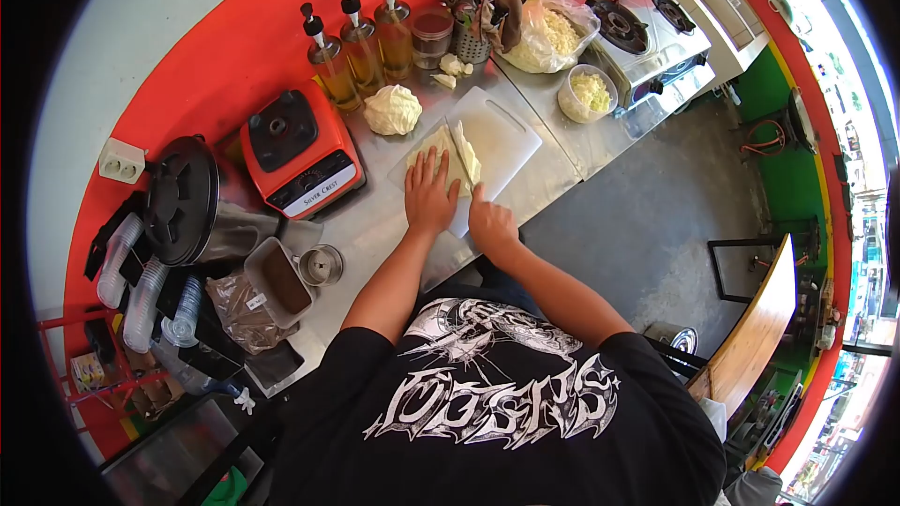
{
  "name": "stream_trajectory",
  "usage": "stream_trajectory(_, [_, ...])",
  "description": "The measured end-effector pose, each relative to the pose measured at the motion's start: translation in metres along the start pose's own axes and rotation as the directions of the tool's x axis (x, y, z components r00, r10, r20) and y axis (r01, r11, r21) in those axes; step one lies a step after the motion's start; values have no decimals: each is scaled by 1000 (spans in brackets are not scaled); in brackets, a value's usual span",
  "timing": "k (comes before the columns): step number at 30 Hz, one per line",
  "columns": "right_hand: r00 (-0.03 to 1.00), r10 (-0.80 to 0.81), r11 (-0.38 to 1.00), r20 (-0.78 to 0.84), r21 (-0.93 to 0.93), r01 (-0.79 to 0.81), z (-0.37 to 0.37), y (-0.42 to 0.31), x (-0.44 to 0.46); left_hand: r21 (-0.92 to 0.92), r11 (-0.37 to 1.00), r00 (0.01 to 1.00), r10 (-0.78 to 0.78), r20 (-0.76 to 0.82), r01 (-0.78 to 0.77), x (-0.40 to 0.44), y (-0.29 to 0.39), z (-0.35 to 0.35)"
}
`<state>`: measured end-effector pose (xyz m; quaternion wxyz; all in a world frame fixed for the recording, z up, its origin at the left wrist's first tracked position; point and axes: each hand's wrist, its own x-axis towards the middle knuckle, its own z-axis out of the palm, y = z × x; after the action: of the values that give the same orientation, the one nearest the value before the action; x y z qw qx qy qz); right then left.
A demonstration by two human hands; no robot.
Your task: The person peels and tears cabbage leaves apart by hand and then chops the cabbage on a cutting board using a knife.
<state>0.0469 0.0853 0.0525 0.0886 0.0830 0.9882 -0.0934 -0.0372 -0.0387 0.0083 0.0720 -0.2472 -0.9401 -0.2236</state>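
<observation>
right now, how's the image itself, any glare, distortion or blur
In the head view, strong fisheye distortion bends the red wall and leaves the corners black; in the head view, daylight washes out the right edge; also in the head view, the steel counter throws patchy glare, while the left hand looks reasonably sharp.
</observation>
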Motion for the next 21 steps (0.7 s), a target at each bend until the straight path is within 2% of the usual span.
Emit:
stream_trajectory(5, [995,28,999,92,-20,-26,12,13,-46,45,998,999,-42,12,42,0,2,5])
stream_trajectory(9, [998,16,998,58,-56,-13,25,23,-52,77,992,995,-97,-8,98,5,6,10])
stream_trajectory(11, [996,26,1000,84,-14,-25,20,21,-48,92,989,993,-114,-5,114,6,10,11])
stream_trajectory(18, [999,49,999,8,10,-49,17,14,-21,83,984,987,-162,10,161,5,10,10])
stream_trajectory(21, [993,117,991,-32,69,-115,9,18,-9,85,980,983,-182,20,180,2,10,6])
